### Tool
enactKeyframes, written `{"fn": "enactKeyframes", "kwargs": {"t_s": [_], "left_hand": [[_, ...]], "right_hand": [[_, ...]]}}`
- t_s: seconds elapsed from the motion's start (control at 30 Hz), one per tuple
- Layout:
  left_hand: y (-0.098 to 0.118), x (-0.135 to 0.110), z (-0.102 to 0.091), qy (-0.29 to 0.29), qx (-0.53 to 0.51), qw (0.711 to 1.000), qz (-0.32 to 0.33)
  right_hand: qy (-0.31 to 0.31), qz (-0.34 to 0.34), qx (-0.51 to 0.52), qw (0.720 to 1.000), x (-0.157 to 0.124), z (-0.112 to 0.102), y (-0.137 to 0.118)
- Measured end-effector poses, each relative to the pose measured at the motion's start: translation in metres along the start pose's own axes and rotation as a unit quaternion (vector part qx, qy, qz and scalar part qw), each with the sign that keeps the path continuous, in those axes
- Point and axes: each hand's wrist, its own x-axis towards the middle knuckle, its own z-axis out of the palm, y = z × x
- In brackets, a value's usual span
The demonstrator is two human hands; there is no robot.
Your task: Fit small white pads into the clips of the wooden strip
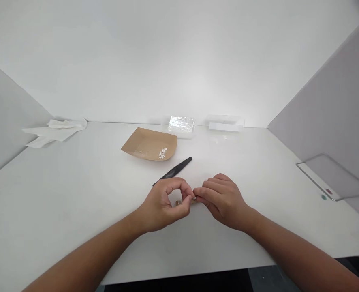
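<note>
Counter (76,182): white.
Small piece (194,198): between both hands' fingertips, too small to identify.
Left hand (164,205): grip closed, thumb and forefinger pinching it.
Right hand (225,201): grip closed on it too.
Black tool (179,166): 11 o'clock from it.
Brown tray (143,142): farther along 11 o'clock, white flakes (162,153) inside.
White tissues (58,132): 10 o'clock.

Here's the small piece (194,198), tiny and tan with a dark grey glint at its top, pinched and mostly covered, on the near side of the brown tray (146,140) and off to its right; and there, just beside it, a brownish bit (178,202), also nearer than the tray, joined or separate, too small to tell
</note>
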Motion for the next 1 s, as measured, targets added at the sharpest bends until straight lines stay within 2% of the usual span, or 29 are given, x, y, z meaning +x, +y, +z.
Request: {"fn": "enactKeyframes", "kwargs": {"t_s": [0.3,0.53,0.7,0.87,1.0], "left_hand": [[0.000,0.001,-0.004,-0.025,0.020,0.998,0.045],[-0.007,0.002,0.000,0.026,0.097,0.993,0.067],[-0.005,0.004,-0.001,0.039,0.108,0.989,0.091],[-0.005,0.006,-0.004,0.020,0.088,0.987,0.130],[-0.007,0.005,-0.008,-0.012,0.079,0.989,0.128]], "right_hand": [[-0.006,0.001,-0.020,1.000,0.001,0.000,0.002],[-0.012,0.003,-0.037,0.999,0.000,0.001,0.004],[-0.007,-0.012,-0.071,0.997,0.000,0.000,0.006],[-0.009,-0.012,-0.082,0.997,0.000,-0.002,0.007],[-0.005,-0.015,-0.076,0.997,0.001,-0.003,0.007]]}}
